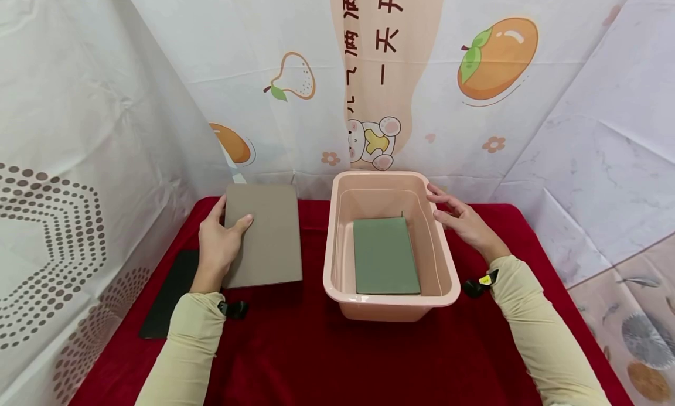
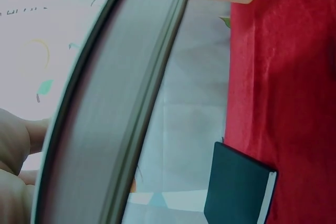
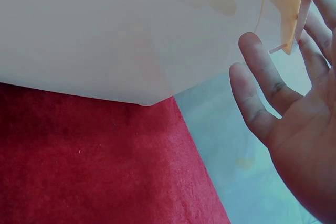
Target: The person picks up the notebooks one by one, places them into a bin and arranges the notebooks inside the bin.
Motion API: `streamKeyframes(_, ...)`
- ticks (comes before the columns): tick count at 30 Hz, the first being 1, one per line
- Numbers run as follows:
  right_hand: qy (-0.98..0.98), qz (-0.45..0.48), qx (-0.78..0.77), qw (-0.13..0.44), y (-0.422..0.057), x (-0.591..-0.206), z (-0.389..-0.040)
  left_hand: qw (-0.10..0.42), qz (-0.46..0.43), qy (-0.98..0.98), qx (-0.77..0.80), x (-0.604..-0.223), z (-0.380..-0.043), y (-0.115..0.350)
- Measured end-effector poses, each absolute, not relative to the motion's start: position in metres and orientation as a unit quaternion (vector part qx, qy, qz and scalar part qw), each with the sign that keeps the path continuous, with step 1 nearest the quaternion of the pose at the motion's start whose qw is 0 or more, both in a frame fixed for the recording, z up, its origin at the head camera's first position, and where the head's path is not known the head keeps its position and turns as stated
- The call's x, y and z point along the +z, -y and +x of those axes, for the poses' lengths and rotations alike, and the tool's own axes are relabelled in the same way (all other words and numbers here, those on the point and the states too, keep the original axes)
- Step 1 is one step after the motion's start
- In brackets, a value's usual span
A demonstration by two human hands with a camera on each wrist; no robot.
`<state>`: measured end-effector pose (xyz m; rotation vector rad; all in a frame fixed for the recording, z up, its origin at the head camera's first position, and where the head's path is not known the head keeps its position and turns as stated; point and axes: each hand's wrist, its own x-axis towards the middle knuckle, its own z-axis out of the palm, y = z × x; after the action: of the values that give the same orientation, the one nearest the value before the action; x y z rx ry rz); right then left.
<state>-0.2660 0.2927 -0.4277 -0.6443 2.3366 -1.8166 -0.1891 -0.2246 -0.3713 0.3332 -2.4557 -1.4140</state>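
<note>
My left hand (image 1: 217,245) grips a thick grey-brown notebook (image 1: 266,236) by its left side, thumb on the cover and fingers at the far edge. The left wrist view shows its page block (image 2: 113,98) close up. To its right stands a pink plastic basin (image 1: 337,242), in which a green notebook (image 1: 385,256) lies flat. My right hand (image 1: 464,221) is at the basin's right rim, its fingers spread and fairly straight. In the right wrist view, the fingertips (image 3: 250,41) overlap the basin's outer wall (image 3: 105,40).
A dark notebook (image 1: 171,294) lies at the left edge of the red-covered table (image 1: 316,365), partly behind the left forearm. White printed curtains (image 1: 253,31) hang behind and at both sides. Each wrist wears a small black camera (image 1: 477,284).
</note>
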Motion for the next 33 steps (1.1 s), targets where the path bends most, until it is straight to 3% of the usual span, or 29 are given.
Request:
streamKeyframes(16,-0.771,-0.208,-0.599,0.059,-0.294,-0.428,-0.265,0.155,0.094,0.838,-0.514,-0.353,-0.195,0.215)
streamKeyframes(33,-0.769,-0.209,-0.6,0.072,-0.293,-0.426,-0.265,0.128,0.064,0.836,-0.529,-0.338,-0.2,0.204)
